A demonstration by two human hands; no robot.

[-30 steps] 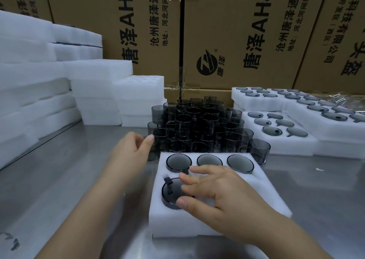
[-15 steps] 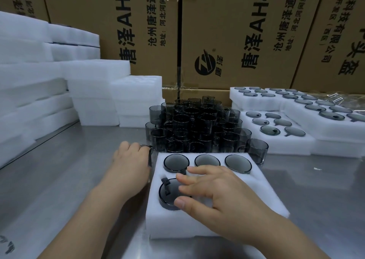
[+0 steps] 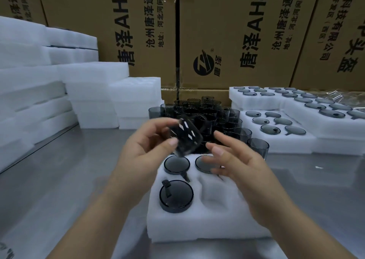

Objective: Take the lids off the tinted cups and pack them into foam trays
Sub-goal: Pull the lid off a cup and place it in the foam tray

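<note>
soft even light from above, dull sheen on the steel table [image 3: 59, 179]; left hand [image 3: 142, 150] and cup [image 3: 187, 138] motion-blurred; cartons [image 3: 237, 31] bow at the edges.

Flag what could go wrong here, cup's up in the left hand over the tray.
1. The left hand pinches the cup by fingertips above the foam tray; a slip could drop it onto the back-left lid below.
2. The right hand is open, close in front of the crowded cup cluster; tugging the lid off might knock cups over.
</note>
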